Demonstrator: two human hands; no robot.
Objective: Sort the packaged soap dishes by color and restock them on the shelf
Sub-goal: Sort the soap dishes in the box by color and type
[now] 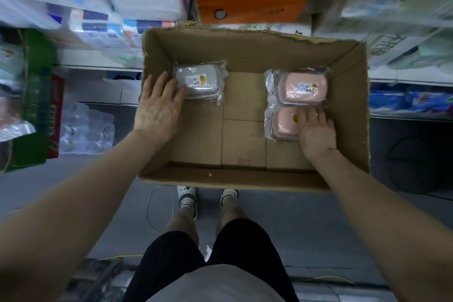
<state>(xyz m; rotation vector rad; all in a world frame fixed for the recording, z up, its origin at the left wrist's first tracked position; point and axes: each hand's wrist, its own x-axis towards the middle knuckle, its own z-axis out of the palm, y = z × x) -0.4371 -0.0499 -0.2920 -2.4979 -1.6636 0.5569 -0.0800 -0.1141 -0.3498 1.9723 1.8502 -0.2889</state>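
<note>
Shop shelving stacked with wrapped paper goods (137,0) rings an open brown cardboard box (245,179) standing on the grey floor at the person's feet. Inside it, the left hand (158,108) lies flat, its grip spread, with the fingertips (180,92) touching the near end of a grey oval soap dish sealed in clear plastic (198,81) at the box's left side. The right hand (316,130) rests with loosely bent fingers on top of the nearer of two pink packaged soap dishes (284,125); the farther pink one (302,88) lies just beyond, touching it. Colours already sit apart, grey left and pink right, so sorting looks largely done. All three packs are in the box, so shelving them appears to be what remains.
</note>
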